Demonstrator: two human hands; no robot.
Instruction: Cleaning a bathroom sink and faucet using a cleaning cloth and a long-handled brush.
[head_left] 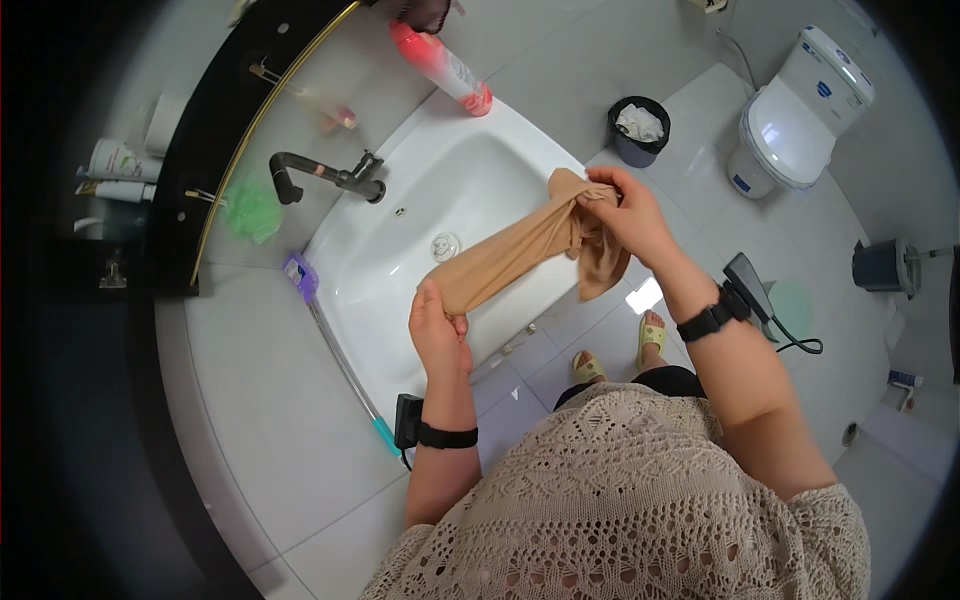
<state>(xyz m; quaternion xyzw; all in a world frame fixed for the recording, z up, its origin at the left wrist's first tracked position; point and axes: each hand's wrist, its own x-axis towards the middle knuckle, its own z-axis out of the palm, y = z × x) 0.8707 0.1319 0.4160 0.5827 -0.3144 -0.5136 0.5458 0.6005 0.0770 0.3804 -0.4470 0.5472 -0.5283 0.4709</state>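
A smooth tan piece of fabric point(515, 252) is stretched slantwise above the white sink point(390, 285). My left hand point(440, 332) is closed around its lower left end. At the upper right, my right hand point(632, 215) pinches the gathered other end between thumb and fingers. A loose fold hangs down below that hand, beyond the sink's near edge. The drain point(444, 247) shows beside the fabric, and a dark faucet point(330, 177) arches over the basin from the far left. Each wrist wears a black strap with a small device.
A red-and-white spray can point(445, 68) stands at the sink's far corner. Along its left side leans a purple-headed brush point(299, 275); a green bath puff point(252, 210) hangs nearby. Beyond the sink are a lined trash bin point(637, 150) and a white toilet point(790, 130).
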